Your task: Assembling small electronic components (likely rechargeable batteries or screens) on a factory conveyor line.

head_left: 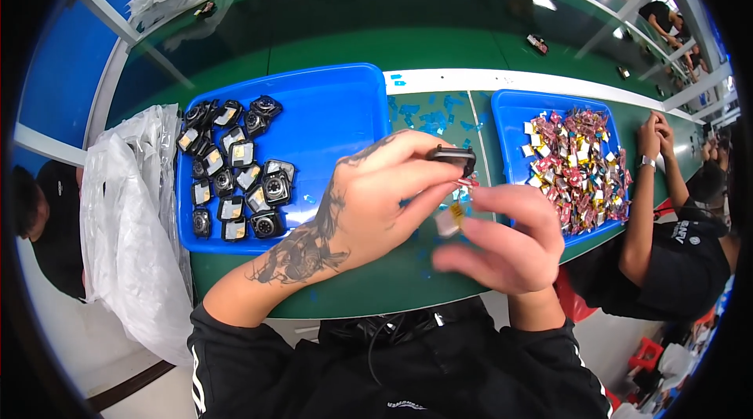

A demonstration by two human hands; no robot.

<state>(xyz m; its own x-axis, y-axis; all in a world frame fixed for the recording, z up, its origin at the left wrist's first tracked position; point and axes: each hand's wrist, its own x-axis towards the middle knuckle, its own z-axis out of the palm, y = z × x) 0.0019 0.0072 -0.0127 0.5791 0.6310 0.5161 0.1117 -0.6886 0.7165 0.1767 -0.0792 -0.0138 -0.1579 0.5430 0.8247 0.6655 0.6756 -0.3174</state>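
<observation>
My left hand (384,188) pinches a black smartwatch case (453,159) edge-on between thumb and fingers over the green bench. Below the case is a small white piece with a yellow band (449,220); a reddish strip (468,182) shows above it. Whether these are joined to the case, I cannot tell. Slightly blurred, my right hand (510,243) is close beside the white piece, its thumb and fingers apart. To the left, a blue tray (337,105) holds many black watch cases (241,154). At the right, another blue tray (514,105) holds a heap of small red, white and yellow parts (576,172).
Blue scraps (439,117) litter the bench between the trays. Beyond a white rail (486,79) runs a green conveyor (392,27) carrying scattered watch parts. Clear plastic sheeting (133,223) hangs at the left. A co-worker (667,262) sits close on the right.
</observation>
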